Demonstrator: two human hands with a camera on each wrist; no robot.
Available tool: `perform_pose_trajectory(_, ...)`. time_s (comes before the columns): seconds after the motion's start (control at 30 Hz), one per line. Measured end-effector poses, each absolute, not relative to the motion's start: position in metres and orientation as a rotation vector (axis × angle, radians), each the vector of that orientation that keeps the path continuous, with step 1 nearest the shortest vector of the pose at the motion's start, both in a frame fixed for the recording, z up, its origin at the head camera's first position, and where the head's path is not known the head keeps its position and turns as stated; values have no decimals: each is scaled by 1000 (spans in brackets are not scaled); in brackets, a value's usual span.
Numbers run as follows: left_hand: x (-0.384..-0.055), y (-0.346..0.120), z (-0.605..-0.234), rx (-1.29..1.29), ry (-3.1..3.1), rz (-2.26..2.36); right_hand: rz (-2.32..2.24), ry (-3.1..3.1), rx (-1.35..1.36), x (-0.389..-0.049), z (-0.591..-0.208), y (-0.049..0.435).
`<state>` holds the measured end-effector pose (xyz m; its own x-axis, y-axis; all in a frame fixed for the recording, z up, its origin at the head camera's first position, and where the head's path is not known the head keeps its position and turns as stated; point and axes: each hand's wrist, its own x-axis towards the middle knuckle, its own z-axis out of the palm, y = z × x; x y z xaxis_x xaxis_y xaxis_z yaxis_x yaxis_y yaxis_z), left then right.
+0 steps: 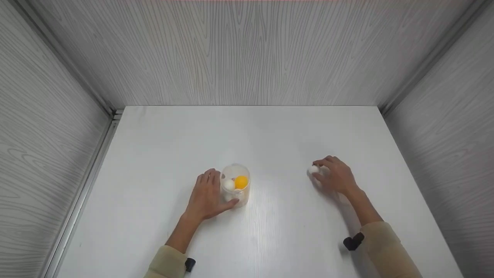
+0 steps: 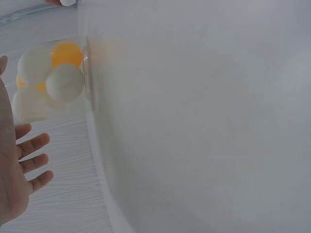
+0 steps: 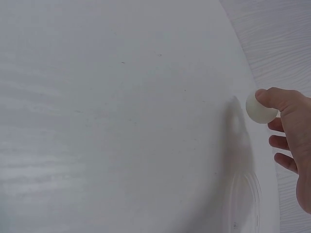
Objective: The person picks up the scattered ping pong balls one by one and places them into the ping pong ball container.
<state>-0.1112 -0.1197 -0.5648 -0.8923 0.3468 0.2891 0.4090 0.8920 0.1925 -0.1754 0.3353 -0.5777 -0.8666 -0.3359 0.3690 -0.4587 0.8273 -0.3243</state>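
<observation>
A clear plastic cup [image 1: 247, 193] stands on the white table, holding white and orange table tennis balls. An orange ball [image 1: 241, 182] and a white ball [image 1: 229, 184] show at its mouth; several balls are visible through its wall in the left wrist view. My left hand [image 1: 206, 197] is spread beside the cup, thumb across its near side and relaxed, nearly straight fingers along its left. Off to the right, my right hand [image 1: 335, 175] pinches a white table tennis ball [image 3: 260, 110] between thumb and fingers, low over the table. Its other fingers are loosely bent.
The white tabletop [image 1: 278, 135] spreads around both hands. Grey wood-grain panels rise at the back [image 1: 247, 50], the left [image 1: 46, 127] and the right [image 1: 444, 127]. Dark wrist pieces sit at both sleeve cuffs.
</observation>
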Motion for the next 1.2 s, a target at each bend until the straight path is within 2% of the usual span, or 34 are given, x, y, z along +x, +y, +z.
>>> perform_pose_trajectory(1.2, -110, -119, -565, -546, -2819, -416, 680, -2470, 795, -172, -537, 283)
